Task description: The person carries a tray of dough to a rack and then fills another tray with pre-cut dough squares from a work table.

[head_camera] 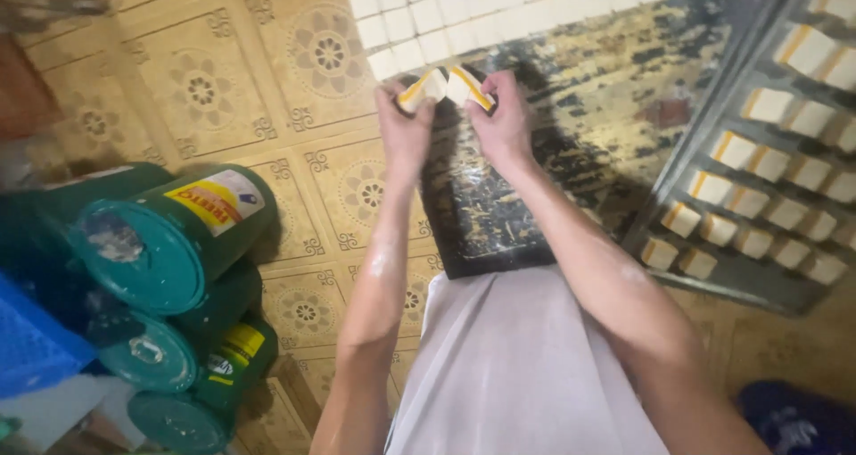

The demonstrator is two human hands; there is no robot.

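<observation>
My left hand (403, 125) grips a small pale block with a yellow edge (423, 90). My right hand (499, 116) grips a second block of the same kind (467, 85). The two blocks meet end to end above a worn black tray (571, 143) with flaking paint. At the tray's far end lies a sheet of many small white squares (464, 9). Both forearms reach forward over my white apron (517, 366).
A dark slatted rack (767, 169) at the right holds several rows of the same pale yellow-edged blocks. Green tins with teal lids (169, 241) lie stacked at the left beside a blue crate (31, 348). The floor is patterned yellow tile (205, 89).
</observation>
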